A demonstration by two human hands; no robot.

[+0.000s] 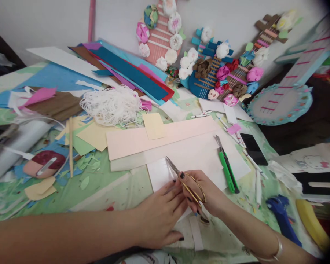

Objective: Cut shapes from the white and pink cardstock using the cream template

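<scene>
**Scissors angled up-left over the white sheet**

Scissors (185, 181) sit clamped in my right hand (206, 194), fingers through the gold loops, blades running up and to the left from the hand, tips over the white paper (159, 174). My left hand (159, 216) lies flat just beside them, fingers spread, pinning the sheet's near edge and gripping nothing. Just right lies the green utility knife (227, 168); beyond, the pink card strip (143, 139) runs across; farther still, a white string tangle (112, 104).

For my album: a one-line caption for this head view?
Right hand snips white paper with gold scissors; left hand steadies it.
</scene>
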